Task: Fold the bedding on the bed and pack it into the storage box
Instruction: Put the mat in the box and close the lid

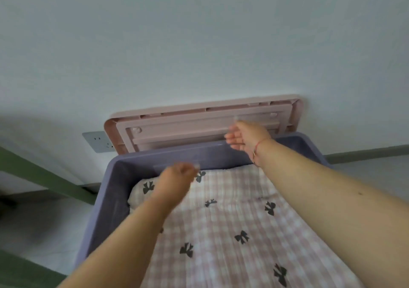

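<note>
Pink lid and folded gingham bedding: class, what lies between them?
In the head view, the purple storage box's far wall lies between the pink lid and the bedding.

We're in a bedroom at home by the look of it, plain pale wall point(199, 33), wall socket point(97, 141) low down, green bed frame rail point(44, 177), pink checked bedding point(221, 232) with little bows

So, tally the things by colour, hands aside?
Purple: 1, the box
Pink: 2, the lid and the bedding
Grey: 1, the socket
Total: 4
</note>
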The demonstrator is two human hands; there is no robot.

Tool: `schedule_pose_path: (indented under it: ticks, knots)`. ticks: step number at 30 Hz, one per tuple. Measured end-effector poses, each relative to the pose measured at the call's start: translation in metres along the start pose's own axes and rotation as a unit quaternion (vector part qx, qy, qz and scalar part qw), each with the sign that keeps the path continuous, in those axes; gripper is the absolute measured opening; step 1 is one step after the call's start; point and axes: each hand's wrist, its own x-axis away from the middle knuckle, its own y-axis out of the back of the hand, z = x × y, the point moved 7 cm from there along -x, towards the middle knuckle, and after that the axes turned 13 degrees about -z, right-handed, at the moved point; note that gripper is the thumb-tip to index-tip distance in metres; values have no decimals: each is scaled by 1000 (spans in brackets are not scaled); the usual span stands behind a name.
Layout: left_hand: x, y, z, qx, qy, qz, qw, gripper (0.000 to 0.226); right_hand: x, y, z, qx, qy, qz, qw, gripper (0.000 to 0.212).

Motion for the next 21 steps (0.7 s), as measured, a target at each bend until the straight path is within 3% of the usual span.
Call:
schedule_pose_path:
  ticks: [1,3,5,11,15,21]
  knots:
    - [-17,7,-15,116,46,-25,992,21,-7,-3,10,-49,-21,-1,999,30]
    - [-41,11,-43,312,129,-27,941,21,-16,-9,22,-126,-54,4,991,35]
    - [-54,12,-62,413,162,-11,896,35,-22,-11,26,-176,-87,3,981,40]
    - [-72,16,-78,484,192,-15,854,40,-25,-10,41,-284,-108,20,952,35]
    - [-77,20,-81,510,202,-36,835,38,-23,-7,41,-312,-117,32,942,19]
    - [-65,38,-88,534,182,-100,820,25,-6,4,57,-312,-53,25,948,22]
